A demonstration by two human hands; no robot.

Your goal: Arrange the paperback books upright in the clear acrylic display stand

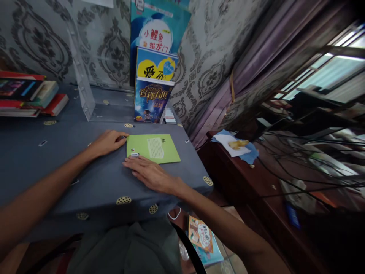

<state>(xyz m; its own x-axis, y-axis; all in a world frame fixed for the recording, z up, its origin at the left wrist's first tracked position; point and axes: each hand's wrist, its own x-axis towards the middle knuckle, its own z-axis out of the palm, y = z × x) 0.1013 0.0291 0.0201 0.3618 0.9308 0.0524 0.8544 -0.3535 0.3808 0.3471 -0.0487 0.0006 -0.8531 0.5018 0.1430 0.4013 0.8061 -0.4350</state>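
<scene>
A light green book [168, 147] lies flat on the cloth-covered table in front of me, its text panel and a small barcode facing up. At its left edge rests my left hand [110, 142], the thumb and forefinger apart and the fingertips touching the upper left corner. My right hand [151, 174] lies spread along the near edge, its fingers stretched out over the lower left corner. Behind the green book, a dark blue book [152, 102], a blue book with a yellow heart [156, 61] and a teal book [179, 23] stand upright in a stepped row.
A clear plastic rack [81, 72] stands left of the upright books. Stacked books [34, 95] sit at the far left. Beyond the table's right edge is a dark red cabinet [248, 198] with tangled cables. More books [203, 239] lie on the floor below.
</scene>
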